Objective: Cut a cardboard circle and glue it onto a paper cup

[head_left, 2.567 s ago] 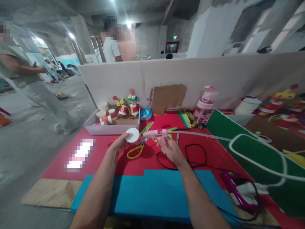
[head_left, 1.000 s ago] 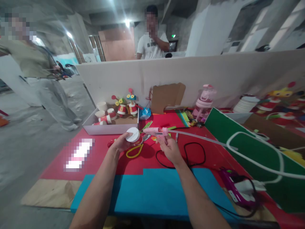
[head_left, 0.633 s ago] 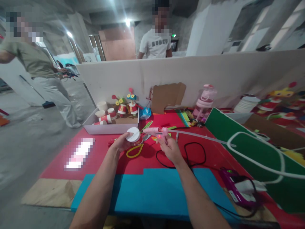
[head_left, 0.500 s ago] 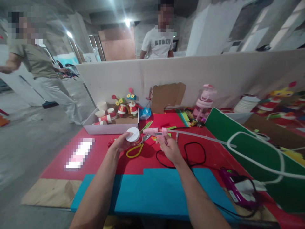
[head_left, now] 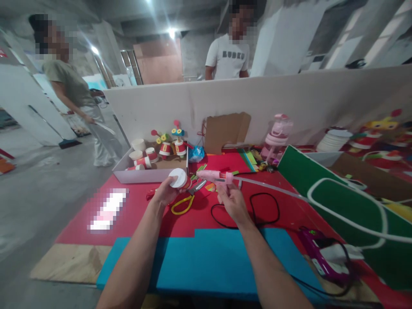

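Observation:
My left hand (head_left: pixel 165 192) is closed round a paper cup (head_left: pixel 179 178), its white round end tilted up towards me. In my right hand (head_left: pixel 233 199) is a pink glue gun (head_left: pixel 214 176), gripped by its handle, with a long glue stick (head_left: pixel 270 185) trailing from its back. The nozzle points left at the cup, a small gap apart from it. Below the cup lie yellow-handled scissors (head_left: pixel 183 205) on the red table covering (head_left: pixel 141 219), their blades open. Scraps of coloured paper (head_left: pixel 210 187) are strewn behind them.
A white box (head_left: pixel 151 175) at the back left holds paper cups and cup figures (head_left: pixel 178 143). A black cord (head_left: pixel 260 221) loops at right, near a purple power strip (head_left: pixel 325 257). A green board (head_left: pixel 322 193) leans at right. Two people stand beyond the white partition (head_left: pixel 231 96).
My right hand has drawn the glue gun slightly right, widening the gap to the cup. The cup has shifted a little left and up. Both people in the background have moved right.

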{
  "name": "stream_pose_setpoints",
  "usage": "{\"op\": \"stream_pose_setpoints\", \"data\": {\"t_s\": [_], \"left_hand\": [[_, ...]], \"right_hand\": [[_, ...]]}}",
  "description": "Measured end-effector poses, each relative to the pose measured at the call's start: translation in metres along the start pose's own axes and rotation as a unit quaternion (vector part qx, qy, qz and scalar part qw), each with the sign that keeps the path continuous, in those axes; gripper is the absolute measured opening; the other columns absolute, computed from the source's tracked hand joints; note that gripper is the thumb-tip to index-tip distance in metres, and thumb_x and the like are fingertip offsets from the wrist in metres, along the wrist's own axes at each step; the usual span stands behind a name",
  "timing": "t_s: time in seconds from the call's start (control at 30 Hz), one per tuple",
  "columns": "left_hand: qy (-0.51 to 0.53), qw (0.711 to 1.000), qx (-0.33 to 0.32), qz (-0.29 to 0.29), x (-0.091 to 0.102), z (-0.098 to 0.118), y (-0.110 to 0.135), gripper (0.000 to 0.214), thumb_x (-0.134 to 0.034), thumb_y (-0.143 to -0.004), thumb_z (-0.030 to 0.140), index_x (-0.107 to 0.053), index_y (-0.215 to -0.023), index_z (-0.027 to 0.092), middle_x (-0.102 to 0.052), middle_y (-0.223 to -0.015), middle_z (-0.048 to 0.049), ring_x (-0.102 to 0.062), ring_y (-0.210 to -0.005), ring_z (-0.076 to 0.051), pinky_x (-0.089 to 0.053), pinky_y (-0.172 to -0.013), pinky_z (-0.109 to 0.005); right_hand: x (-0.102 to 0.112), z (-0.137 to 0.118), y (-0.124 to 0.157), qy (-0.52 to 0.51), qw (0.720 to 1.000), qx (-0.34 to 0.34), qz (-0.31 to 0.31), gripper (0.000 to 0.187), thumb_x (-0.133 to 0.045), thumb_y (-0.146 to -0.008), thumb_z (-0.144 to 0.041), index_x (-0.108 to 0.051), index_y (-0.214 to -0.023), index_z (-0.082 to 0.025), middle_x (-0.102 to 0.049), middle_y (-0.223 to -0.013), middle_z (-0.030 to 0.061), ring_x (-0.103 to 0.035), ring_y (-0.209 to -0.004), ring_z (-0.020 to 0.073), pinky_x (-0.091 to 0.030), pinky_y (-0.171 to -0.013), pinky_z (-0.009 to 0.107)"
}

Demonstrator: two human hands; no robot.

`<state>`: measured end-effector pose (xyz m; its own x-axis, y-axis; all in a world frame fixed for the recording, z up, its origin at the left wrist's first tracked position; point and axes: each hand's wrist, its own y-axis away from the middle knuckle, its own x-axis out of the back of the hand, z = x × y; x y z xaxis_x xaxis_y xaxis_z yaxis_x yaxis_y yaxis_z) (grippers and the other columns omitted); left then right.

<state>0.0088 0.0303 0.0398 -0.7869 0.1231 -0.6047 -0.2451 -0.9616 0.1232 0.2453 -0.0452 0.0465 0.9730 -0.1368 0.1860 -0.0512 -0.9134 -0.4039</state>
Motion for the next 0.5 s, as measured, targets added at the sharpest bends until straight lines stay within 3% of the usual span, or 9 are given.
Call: {"op": "stream_pose_setpoints", "data": {"t_s": [0.1, 0.23, 0.4, 0.5], "left_hand": [[0.039, 0.998, -0.021, 0.039, -0.007, -0.003, -0.001, 0.034, -0.060, -0.075, 0.017, -0.060, -0.108, 0.013, -0.072, -0.078, -0.0053, -0.068, -0.065, -0.018, -0.057, -0.063, -0.030], [0.082, 0.996, -0.009, 0.032, -0.019, -0.006, 0.002, 0.030, -0.058, -0.076, 0.014, -0.060, -0.106, 0.011, -0.073, -0.078, -0.0067, -0.069, -0.066, -0.018, -0.059, -0.076, -0.037], [0.141, 0.990, 0.013, 0.023, -0.030, -0.012, 0.006, 0.024, -0.057, -0.080, 0.016, -0.062, -0.104, 0.014, -0.074, -0.078, -0.0055, -0.071, -0.073, -0.019, -0.056, -0.088, -0.042], [0.149, 0.987, 0.041, 0.041, -0.032, -0.014, 0.007, 0.021, -0.057, -0.082, 0.020, -0.062, -0.102, 0.014, -0.072, -0.072, -0.0052, -0.070, -0.071, -0.021, -0.057, -0.085, -0.043]], "right_hand": [[-0.005, -0.006, 0.001, -0.013, 0.999, 0.021, 0.042, 0.034, -0.053, -0.088, -0.051, -0.064, -0.091, -0.019, -0.057, -0.062, 0.0000, -0.053, -0.057, 0.0154, -0.043, -0.054, 0.026], [-0.015, -0.007, 0.004, -0.021, 0.999, 0.026, 0.004, 0.034, -0.056, -0.087, -0.050, -0.065, -0.101, -0.020, -0.069, -0.080, 0.0054, -0.063, -0.072, 0.0205, -0.052, -0.066, 0.031], [-0.025, 0.002, 0.008, 0.024, 0.998, 0.059, 0.003, 0.036, -0.053, -0.090, -0.047, -0.063, -0.110, -0.019, -0.072, -0.095, 0.0092, -0.067, -0.086, 0.0242, -0.054, -0.079, 0.036], [-0.029, 0.004, 0.010, 0.069, 0.993, 0.095, 0.004, 0.030, -0.053, -0.091, -0.042, -0.063, -0.107, -0.019, -0.072, -0.097, 0.0106, -0.067, -0.090, 0.0255, -0.054, -0.082, 0.037]]}}
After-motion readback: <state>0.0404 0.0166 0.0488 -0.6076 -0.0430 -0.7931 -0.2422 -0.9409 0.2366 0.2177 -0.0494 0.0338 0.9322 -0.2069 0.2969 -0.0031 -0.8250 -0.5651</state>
